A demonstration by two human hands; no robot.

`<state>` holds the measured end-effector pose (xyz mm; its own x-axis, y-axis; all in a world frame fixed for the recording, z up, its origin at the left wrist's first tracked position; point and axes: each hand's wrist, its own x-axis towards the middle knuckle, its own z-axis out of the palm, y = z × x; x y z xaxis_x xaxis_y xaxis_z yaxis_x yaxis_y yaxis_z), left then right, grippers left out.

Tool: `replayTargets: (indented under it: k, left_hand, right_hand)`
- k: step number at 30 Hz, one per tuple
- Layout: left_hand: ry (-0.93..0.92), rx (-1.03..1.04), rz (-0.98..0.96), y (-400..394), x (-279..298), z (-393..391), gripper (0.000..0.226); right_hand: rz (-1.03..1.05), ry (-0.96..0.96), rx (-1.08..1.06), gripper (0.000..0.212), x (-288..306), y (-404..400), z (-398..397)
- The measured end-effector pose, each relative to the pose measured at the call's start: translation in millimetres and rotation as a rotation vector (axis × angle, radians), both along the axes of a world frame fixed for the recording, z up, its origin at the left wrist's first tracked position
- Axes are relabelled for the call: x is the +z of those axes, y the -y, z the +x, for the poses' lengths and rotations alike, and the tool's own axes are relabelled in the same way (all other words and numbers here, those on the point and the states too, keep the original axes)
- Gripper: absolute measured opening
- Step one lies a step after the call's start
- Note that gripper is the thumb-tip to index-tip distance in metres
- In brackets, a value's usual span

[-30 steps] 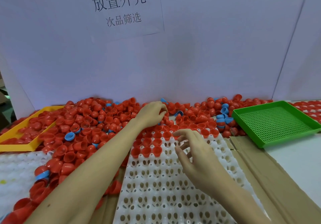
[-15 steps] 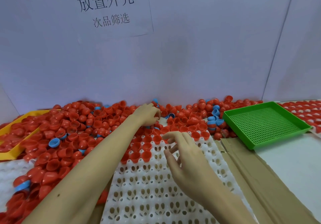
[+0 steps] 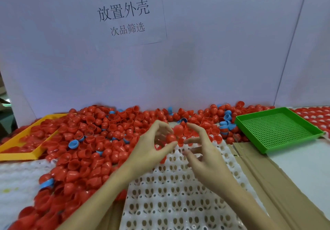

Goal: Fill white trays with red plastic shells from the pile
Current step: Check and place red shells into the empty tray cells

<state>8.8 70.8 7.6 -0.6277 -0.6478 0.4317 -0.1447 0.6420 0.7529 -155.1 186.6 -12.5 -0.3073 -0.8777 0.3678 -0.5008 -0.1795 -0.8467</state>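
Observation:
A white tray (image 3: pixel 169 194) with rows of holed pockets lies in front of me; its few filled pockets at the far end are mostly hidden behind my hands. The pile of red shells (image 3: pixel 89 140) spreads to the left and behind it. My left hand (image 3: pixel 151 147) hovers over the tray's far end, thumb and curled fingers holding a red shell (image 3: pixel 171 138). My right hand (image 3: pixel 203 154) faces it, index finger and thumb closing on another red shell (image 3: pixel 178 129) between the two hands.
A yellow tray (image 3: pixel 21 155) sits at far left, half buried in shells. A green perforated tray (image 3: pixel 278 130) stands at right, brown cardboard (image 3: pixel 267 185) beside the white tray. Blue shells (image 3: pixel 73 144) are mixed into the pile. Another white tray (image 3: pixel 16 179) lies at lower left. A white board with a paper sign (image 3: pixel 125 15) closes the back.
My left hand has pulled back from the pile with red shells and met my right hand, which rose from the tray to close on them.

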Motion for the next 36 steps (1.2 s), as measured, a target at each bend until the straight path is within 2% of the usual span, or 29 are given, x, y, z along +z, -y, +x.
replayTargets:
  k: [2,4,8,12,15,19,29,32,36]
  left_hand:
    - [-0.024,-0.032,0.053,-19,-8,10,0.025]
    - [-0.041,-0.026,0.079,-27,-15,13,0.022]
    - [-0.028,0.014,0.098,-29,-27,21,0.022]
    - [-0.047,0.009,0.076,-29,-30,23,0.028]
    - [-0.065,0.026,0.073,-28,-31,23,0.024]
    - [-0.116,-0.028,0.179,-31,-29,24,0.022]
    - [-0.068,-0.050,0.171,-32,-30,24,0.017]
    - [-0.115,0.005,0.128,-33,-31,21,0.013]
    - [-0.103,0.152,-0.183,-33,-29,21,0.015]
  right_hand:
    - [0.012,-0.006,0.082,0.062,3,-1,2]
    - [0.016,-0.020,0.118,0.052,4,-2,2]
    - [0.014,-0.051,0.062,0.033,4,-2,1]
    - [0.031,-0.037,0.028,0.025,2,-1,-1]
    - [0.034,-0.006,0.007,0.019,0,1,0]
    - [0.020,0.087,0.097,0.028,4,0,0]
    - [-0.007,0.003,0.152,0.041,8,-3,2]
    - [-0.006,-0.079,0.081,0.029,7,-2,3]
    - [-0.016,-0.100,-0.028,0.032,2,-1,4]
